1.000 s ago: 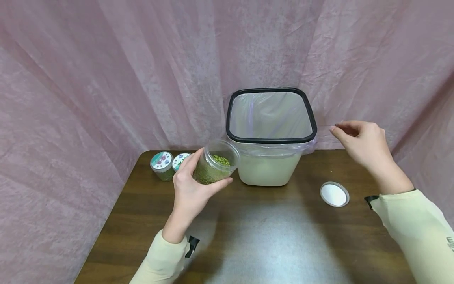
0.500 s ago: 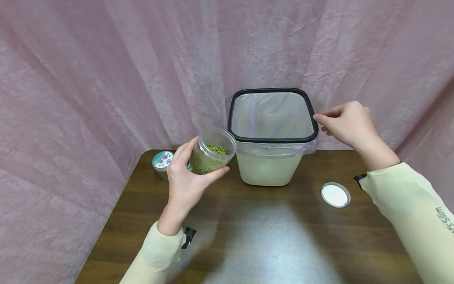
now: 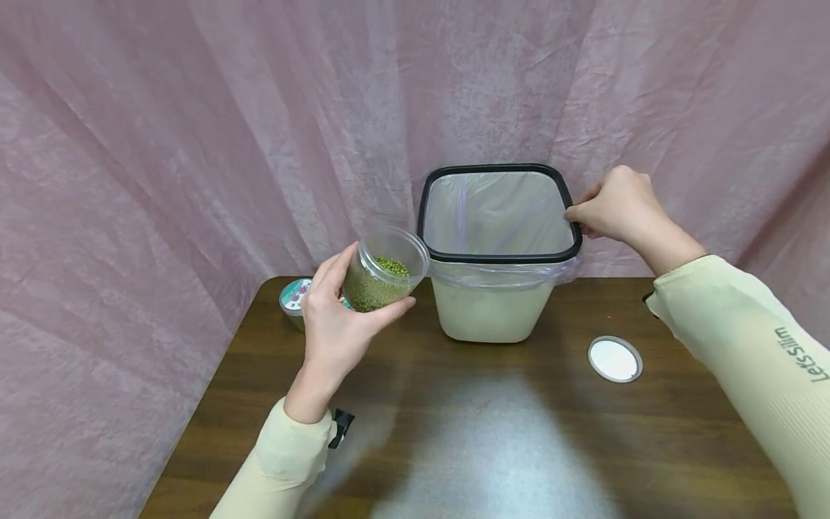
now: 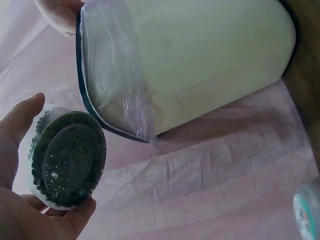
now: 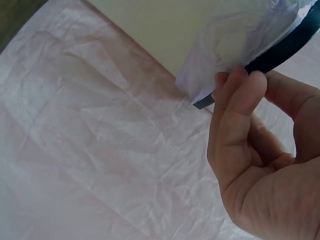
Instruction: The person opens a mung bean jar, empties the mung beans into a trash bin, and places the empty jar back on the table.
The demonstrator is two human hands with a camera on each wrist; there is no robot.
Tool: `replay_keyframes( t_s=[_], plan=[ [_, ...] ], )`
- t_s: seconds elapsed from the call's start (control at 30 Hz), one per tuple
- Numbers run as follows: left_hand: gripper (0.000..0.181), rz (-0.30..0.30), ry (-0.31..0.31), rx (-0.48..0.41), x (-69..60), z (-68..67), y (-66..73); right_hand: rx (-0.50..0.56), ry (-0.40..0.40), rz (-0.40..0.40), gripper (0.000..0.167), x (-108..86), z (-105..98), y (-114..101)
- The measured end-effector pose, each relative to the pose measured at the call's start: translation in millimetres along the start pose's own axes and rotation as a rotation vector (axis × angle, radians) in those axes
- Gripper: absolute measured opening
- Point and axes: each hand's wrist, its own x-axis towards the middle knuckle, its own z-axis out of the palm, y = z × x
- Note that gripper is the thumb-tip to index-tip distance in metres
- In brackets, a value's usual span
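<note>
My left hand (image 3: 336,324) grips a clear plastic jar (image 3: 371,290) that holds green beans (image 3: 393,267), likely mung beans. Tilted to the right, the jar has its uncovered mouth near the left side of a pale trash bin (image 3: 491,313). In the left wrist view the jar's base (image 4: 70,160) faces the camera. My right hand (image 3: 619,205) pinches the right side of the bin's black rim (image 3: 499,257), thumb and fingers on either side of it. A thin translucent bag (image 5: 215,50) lines the bin and folds out under the rim.
A round lid (image 3: 614,359) lies white side up at the right of the wooden table (image 3: 493,432). Behind my left hand stands a lidded jar (image 3: 295,294), and another shows only as a sliver. Pink curtains (image 3: 311,108) hang close behind the bin.
My right hand has moved left from the air beside the bin and taken hold of its rim. The left hand with the jar has shifted slightly up and left.
</note>
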Motion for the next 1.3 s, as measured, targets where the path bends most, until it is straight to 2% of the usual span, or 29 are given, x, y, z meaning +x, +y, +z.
replay_keyframes(
  t_s=[0.2, 0.3, 0.5, 0.6, 0.8, 1.0, 1.2, 1.3],
  plan=[
    [0.088, 0.089, 0.027, 0.047, 32.6, 4.0, -1.6, -0.082, -0.039, -0.006, 0.021, 5.0, -5.3, -7.5],
    [0.088, 0.111, 0.042, 0.089, 49.9, 5.6, -5.1, -0.119, -0.064, 0.001, 0.021, 6.7, -7.1, -13.3],
    [0.089, 0.164, 0.040, 0.117, 75.1, 11.8, -9.6, -0.121, -0.122, 0.044, 0.018, 11.3, -7.8, -22.6],
    [0.089, 0.213, 0.024, 0.120, 83.6, 16.1, -9.1, -0.109, -0.133, 0.063, 0.016, 13.0, -7.6, -24.7],
    [0.084, 0.318, -0.053, 0.173, 98.1, 23.8, -6.1, -0.141, -0.138, 0.058, 0.018, 14.3, -6.7, -28.1],
    [0.084, 0.331, -0.097, 0.249, 110.9, 27.6, -2.7, -0.103, -0.156, 0.065, 0.025, 16.5, -6.0, -31.6],
    [0.085, 0.331, -0.207, 0.241, 117.3, 33.0, -1.3, -0.046, -0.203, 0.092, 0.029, 18.5, -8.1, -29.0],
    [0.086, 0.363, -0.228, 0.254, 120.3, 34.6, -2.2, -0.068, -0.213, 0.075, 0.027, 20.2, -6.9, -30.1]
  ],
)
